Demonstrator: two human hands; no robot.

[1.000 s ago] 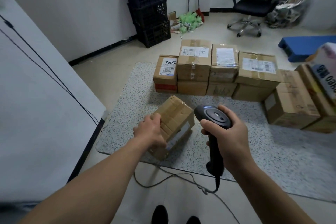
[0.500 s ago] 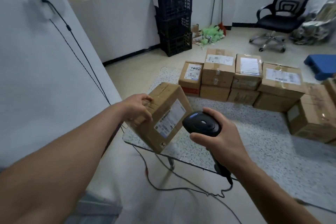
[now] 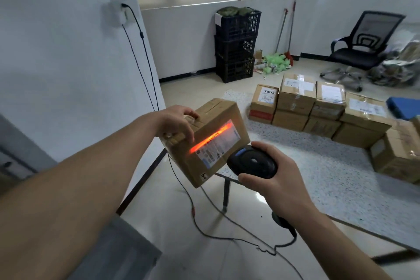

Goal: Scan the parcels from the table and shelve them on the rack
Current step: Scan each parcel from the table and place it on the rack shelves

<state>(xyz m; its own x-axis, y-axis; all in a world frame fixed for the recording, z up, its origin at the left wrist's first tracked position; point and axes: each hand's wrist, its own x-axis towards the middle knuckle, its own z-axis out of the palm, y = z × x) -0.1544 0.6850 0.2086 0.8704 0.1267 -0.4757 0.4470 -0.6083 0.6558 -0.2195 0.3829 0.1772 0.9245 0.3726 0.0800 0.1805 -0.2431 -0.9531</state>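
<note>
Head view showed the person's left grip point(image 3: 177, 123) clamped over the top near edge of a cardboard parcel point(image 3: 229, 110). The fingers curled onto the taped top and the thumb lay down the side that faced the camera. The parcel hung tilted in the air, off the near left corner of the speckled worktop point(image 3: 318, 166) and above the floor. Most of the box reached out to the right and below that grip. Its shipping label point(image 3: 219, 146) was turned toward the right grip point(image 3: 279, 179).

The right grip was wrapped around the handle of a black barcode scanner point(image 3: 252, 163). The scanner's head sat just beside the parcel's lower right corner and pointed at the label. A glowing orange-red scan line point(image 3: 211, 138) ran slantwise across the label's upper part and onto the bare cardboard to its left. The scanner's cable point(image 3: 204, 229) trailed over the floor beneath.

Further back on the worktop stood a row of stacked parcels point(image 3: 295, 98), well apart from both grips. Black crates point(image 3: 236, 45) were stacked against the far wall, with an office chair point(image 3: 361, 48) to their right.
</note>
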